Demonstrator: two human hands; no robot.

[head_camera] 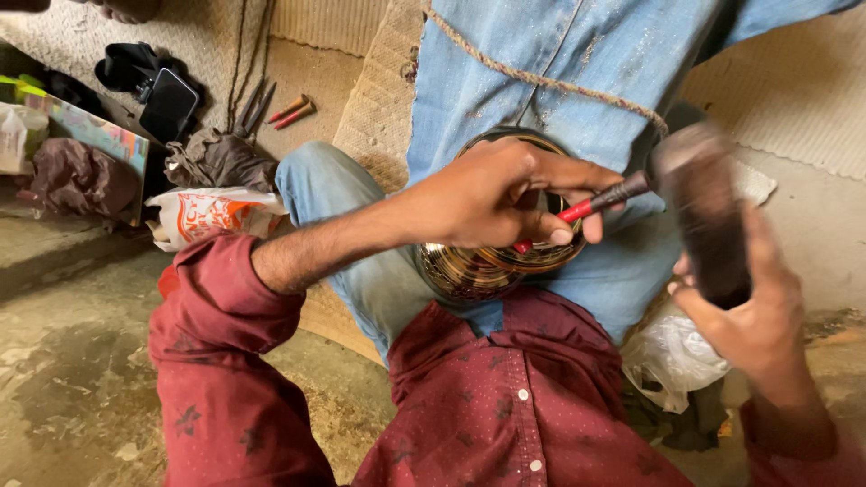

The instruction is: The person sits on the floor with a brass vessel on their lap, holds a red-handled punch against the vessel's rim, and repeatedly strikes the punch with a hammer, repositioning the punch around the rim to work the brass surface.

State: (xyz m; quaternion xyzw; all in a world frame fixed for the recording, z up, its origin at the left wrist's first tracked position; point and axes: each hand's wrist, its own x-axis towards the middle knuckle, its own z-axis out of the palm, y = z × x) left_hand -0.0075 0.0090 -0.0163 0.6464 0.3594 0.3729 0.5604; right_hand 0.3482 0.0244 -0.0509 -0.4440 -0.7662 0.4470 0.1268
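Left hand (492,194) fingers curled, thumb and forefinger pinching a slim punch tool (591,206) with a red band and dark shaft, its lower tip down on the brass bowl (478,266). Tool tilted, upper end pointing up-right toward the mallet. Right hand (753,311) wrapped around a dark wooden mallet (704,212); fingers closed on its lower part, mallet head blurred by motion, just beside the tool's top end; contact cannot be told.

Brass bowl sits in the lap, between the blue-jeaned thighs, rim ridged and shiny, mostly covered by the left hand. A rough rope (550,83) crosses the jeans above the bowl. Maroon shirt sleeves and shirt front fill the lower frame.

Packages: white plastic bag with orange print (203,216), crumpled, on the floor left of the left knee. White plastic bag (672,356), plain, bunched under the right hand beside the right thigh. Flat colourful printed box edge (90,131) at far left, a brown crumpled wrapper (77,176) against it, a pale bag (18,135) at the edge.

Around: dark phone (169,104) lying tilted upper left, black cloth lump behind it. Two red-handled tools (293,111) on the woven mat, metal pliers (253,108) just beside them. Grey rag (216,158) near the printed bag. Floor dirty concrete.
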